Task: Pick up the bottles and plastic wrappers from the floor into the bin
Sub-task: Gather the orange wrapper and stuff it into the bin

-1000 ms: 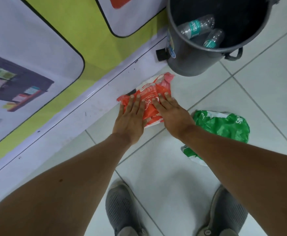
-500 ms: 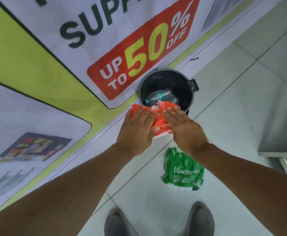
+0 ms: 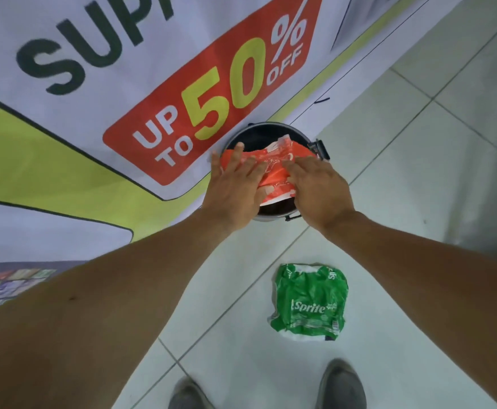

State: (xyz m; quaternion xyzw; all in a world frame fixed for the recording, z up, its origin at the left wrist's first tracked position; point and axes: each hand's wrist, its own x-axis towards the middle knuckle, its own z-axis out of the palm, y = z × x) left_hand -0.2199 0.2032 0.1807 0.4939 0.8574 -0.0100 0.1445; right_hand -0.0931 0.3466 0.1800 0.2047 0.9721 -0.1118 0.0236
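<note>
Fingers of both hands clasp an orange wrapper above the bin; green wrapper reads "Sprite".

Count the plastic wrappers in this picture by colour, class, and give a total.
Orange wrapper: 1, held by both hands over the bin
Green wrapper: 1, on the floor
Total: 2
</note>
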